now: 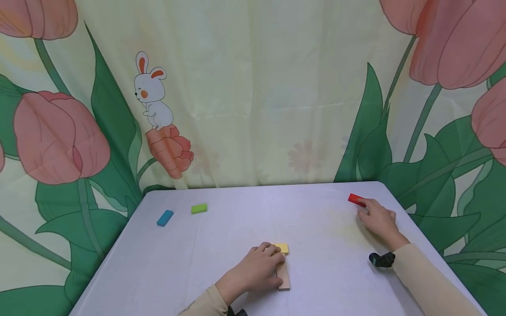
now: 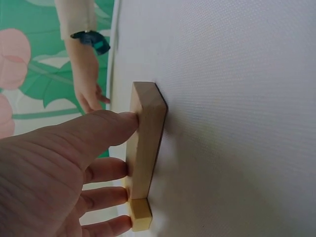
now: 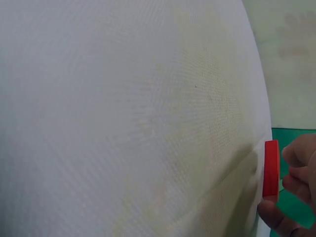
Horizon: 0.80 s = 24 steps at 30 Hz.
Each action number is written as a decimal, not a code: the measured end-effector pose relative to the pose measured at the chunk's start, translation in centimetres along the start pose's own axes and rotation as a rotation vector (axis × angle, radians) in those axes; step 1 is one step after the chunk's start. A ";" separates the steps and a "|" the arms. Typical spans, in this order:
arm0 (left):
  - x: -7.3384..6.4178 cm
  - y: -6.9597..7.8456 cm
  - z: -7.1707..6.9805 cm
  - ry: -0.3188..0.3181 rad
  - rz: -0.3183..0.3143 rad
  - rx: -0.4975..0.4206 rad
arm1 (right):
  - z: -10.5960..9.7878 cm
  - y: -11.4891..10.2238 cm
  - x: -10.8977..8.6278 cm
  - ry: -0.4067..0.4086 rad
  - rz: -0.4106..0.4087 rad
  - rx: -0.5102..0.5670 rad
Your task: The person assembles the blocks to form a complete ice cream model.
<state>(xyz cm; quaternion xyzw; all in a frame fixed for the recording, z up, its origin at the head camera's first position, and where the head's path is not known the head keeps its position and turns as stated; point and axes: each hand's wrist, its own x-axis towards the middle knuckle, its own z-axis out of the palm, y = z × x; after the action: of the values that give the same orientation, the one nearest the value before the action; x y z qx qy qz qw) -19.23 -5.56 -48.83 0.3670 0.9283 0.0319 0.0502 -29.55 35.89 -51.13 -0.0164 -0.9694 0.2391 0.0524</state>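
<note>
My left hand [image 1: 261, 267] lies over a long plain wooden block [image 1: 283, 276] and a yellow block [image 1: 282, 249] at its far end. In the left wrist view its thumb touches the plain block [image 2: 148, 143], with the other fingertips along that block and the yellow block [image 2: 141, 215]. Toward the far right corner, my right hand [image 1: 379, 221] reaches to a red block [image 1: 356, 199]. One fingertip touches the red block's [image 3: 271, 168] end, while another digit appears slightly apart from it. The right hand is partly outside its own wrist view.
A blue block [image 1: 164, 218] and a green block [image 1: 199, 209] lie on the left side of the white-covered table [image 1: 316, 210]. A printed curtain [image 1: 253, 96] hangs behind the table's far edge. Each wrist carries a black strap-on device [image 1: 381, 260].
</note>
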 end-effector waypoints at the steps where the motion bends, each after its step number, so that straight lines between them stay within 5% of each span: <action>1: 0.0 0.0 0.0 0.000 -0.001 -0.004 | 0.0 0.1 0.0 0.004 0.001 -0.005; 24: 0.3 -0.2 0.2 -0.006 -0.012 -0.020 | 0.5 -1.0 0.2 -0.049 -0.021 -0.028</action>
<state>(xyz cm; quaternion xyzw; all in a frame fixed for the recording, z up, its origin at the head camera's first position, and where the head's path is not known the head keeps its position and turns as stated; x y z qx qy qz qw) -19.55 -5.50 -49.11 0.3609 0.9300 0.0398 0.0569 -29.77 34.80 -51.11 -0.0011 -0.9738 0.2252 0.0306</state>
